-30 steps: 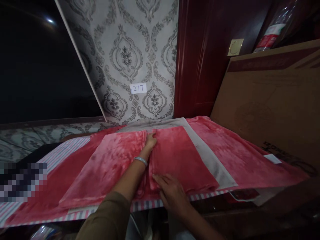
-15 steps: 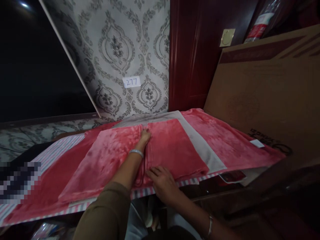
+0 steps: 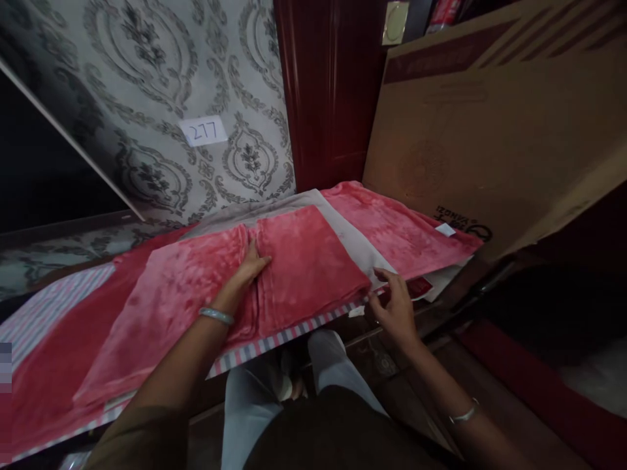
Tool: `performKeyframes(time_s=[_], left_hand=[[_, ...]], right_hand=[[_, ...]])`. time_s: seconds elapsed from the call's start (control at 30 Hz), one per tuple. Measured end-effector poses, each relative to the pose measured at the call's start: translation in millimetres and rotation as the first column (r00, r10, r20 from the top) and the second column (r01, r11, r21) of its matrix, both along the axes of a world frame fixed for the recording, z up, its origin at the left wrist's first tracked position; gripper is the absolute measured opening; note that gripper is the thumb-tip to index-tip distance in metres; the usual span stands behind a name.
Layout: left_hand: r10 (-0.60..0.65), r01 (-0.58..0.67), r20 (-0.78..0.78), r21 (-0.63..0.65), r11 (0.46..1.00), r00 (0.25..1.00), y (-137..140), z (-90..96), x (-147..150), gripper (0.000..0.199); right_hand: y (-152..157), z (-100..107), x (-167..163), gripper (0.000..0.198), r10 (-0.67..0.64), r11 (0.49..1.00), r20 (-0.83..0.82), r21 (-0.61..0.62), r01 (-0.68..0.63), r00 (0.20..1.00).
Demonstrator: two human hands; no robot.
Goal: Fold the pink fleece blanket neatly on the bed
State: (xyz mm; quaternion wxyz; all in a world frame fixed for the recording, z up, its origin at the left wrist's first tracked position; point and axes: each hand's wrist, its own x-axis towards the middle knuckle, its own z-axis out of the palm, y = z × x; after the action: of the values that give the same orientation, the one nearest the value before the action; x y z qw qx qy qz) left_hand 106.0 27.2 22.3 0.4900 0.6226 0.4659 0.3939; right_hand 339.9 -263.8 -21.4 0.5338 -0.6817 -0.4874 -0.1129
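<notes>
A pink-red plush cloth (image 3: 304,267) lies spread out, its left and right parts folded in so their edges meet at a seam near the middle. My left hand (image 3: 251,262) rests at the far end of that seam, fingers stretched into the gap and thumb apart. At the near right corner of the folded part, my right hand (image 3: 396,312) hovers with thumb and fingers apart, holding nothing. A grey underside strip (image 3: 350,228) shows beside the fold, and another pink plush part (image 3: 396,232) with a white tag extends beyond it.
Striped cloth (image 3: 235,356) covers the surface underneath. A large cardboard box (image 3: 470,130) leans at the right. Patterned wallpaper (image 3: 235,85) with a paper label (image 3: 203,130) reading 277 stands behind, and a dark screen (image 3: 44,163) is at left.
My right hand has moved right, from beside the middle seam to the fold's near right corner. My left hand stays at the seam's far end. The camera view has shifted right and down.
</notes>
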Motion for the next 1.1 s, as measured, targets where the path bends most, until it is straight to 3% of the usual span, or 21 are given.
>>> performKeyframes(time_s=[0.1,0.27,0.4,0.53,0.87,1.1], left_hand=[[-0.036,0.036,-0.032,0.01,0.999,0.999,-19.2,5.2,-2.4,0.103],[-0.062,0.066,-0.074,0.049,0.997,0.995,-39.0,13.5,-3.2,0.096],[-0.031,0.035,-0.065,0.069,0.997,0.997,-43.9,10.2,-4.7,0.097],[0.012,-0.011,-0.052,0.028,1.0,0.999,-41.2,5.1,-7.3,0.104],[0.079,-0.067,0.081,-0.145,0.987,0.994,-3.0,13.2,11.2,0.103],[0.085,-0.074,0.08,-0.138,0.988,0.993,41.4,25.2,32.6,0.092]], right_hand=[[10.4,-13.8,-0.4,0.052,0.031,0.998,-0.031,-0.052,-0.032,0.999],[30.4,-21.0,0.9,0.057,0.006,0.994,-0.082,-0.111,-0.015,0.997],[28.7,-28.6,11.5,0.057,-0.01,0.994,-0.064,-0.109,0.003,0.998],[22.1,-34.7,12.2,0.059,0.067,0.994,-0.048,-0.08,-0.07,0.997],[18.0,-58.4,16.8,0.056,0.146,0.989,0.086,-0.012,-0.146,0.986],[20.3,-68.2,23.6,0.05,0.144,0.989,0.169,0.019,-0.15,0.975]])
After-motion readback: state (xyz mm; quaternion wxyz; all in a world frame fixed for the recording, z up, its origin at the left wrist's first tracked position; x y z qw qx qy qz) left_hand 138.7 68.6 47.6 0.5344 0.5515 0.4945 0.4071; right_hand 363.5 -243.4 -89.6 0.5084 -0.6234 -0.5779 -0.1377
